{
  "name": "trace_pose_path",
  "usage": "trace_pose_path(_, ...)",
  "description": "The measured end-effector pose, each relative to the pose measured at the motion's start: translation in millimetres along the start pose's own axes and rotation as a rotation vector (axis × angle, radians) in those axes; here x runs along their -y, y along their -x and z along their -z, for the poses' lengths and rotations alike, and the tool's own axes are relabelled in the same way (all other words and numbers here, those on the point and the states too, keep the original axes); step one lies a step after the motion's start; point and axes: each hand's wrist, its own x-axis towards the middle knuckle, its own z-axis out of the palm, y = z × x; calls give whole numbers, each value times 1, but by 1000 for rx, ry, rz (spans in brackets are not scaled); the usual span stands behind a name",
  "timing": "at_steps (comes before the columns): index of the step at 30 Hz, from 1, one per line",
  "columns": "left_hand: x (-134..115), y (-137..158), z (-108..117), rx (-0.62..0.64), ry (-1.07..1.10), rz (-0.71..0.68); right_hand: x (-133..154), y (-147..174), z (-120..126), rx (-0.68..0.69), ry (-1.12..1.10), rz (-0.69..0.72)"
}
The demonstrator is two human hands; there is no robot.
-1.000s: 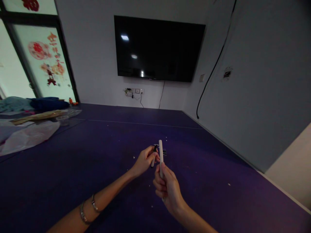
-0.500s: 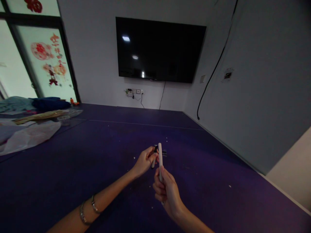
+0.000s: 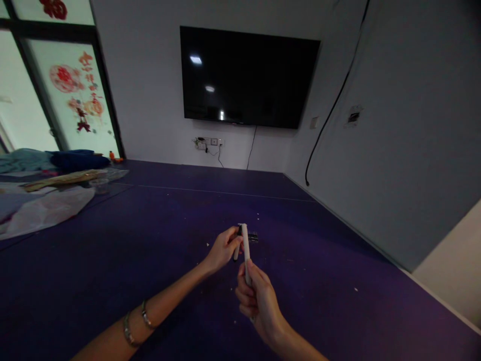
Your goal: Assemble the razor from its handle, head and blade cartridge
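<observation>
My left hand point(image 3: 224, 249) is closed around a short pale-handled tool point(image 3: 236, 252) with black parts, whose kind I cannot make out. In my right hand point(image 3: 259, 296) is a slim white stick point(image 3: 246, 245), gripped near its lower end and pointing up and away from me. The stick's upper part passes in front of the tool and hides some of it; whether they touch I cannot tell. Just right of the stick shows a small dark, glossy piece point(image 3: 253, 237). Whether it belongs to the tool is unclear.
Both hands are over a wide dark purple surface point(image 3: 150, 240) dotted with small white bits. Plastic bags point(image 3: 56, 208) and folded cloth point(image 3: 78, 159) lie at the left. A television point(image 3: 250, 77) hangs on the back wall; a black cable point(image 3: 330, 110) dangles at the right.
The white stick's top end has shifted slightly left and down, closer to the tool. My left hand has hardly moved.
</observation>
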Motion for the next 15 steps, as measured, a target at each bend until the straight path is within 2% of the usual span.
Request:
trace_pose_path(4,1,1,0,9,-13,-36,8,-1,-2,1,-11,11)
trace_pose_path(9,5,-2,3,-7,67,41,12,3,-1,-31,-7,-77)
trace_pose_path(12,3,-4,6,-14,132,108,20,-1,1,-28,46,-23)
trace_pose_path(15,0,-4,8,-44,171,223,42,-15,6,28,192,118)
